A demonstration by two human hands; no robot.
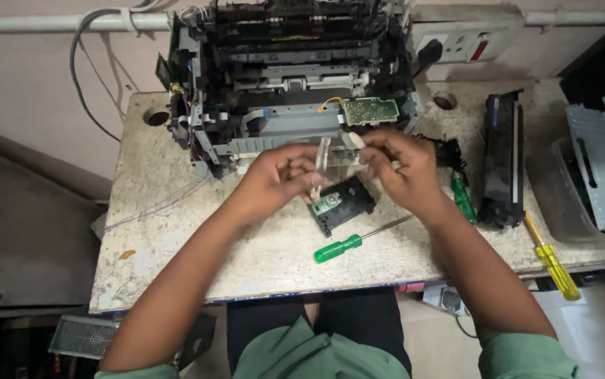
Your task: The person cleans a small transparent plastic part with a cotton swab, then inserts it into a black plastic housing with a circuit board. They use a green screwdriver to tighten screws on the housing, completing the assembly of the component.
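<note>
Fingers of our left hand [274, 179] and right hand [397, 168] pinch a clear strip [322, 158], its lower end blurred, above the black module [341, 203].

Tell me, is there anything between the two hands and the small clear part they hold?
Nothing visible. The left hand and the right hand both pinch the small clear part directly with bare fingertips, above the black module on the table. The green screwdriver lies lower, clear of both hands.
</note>
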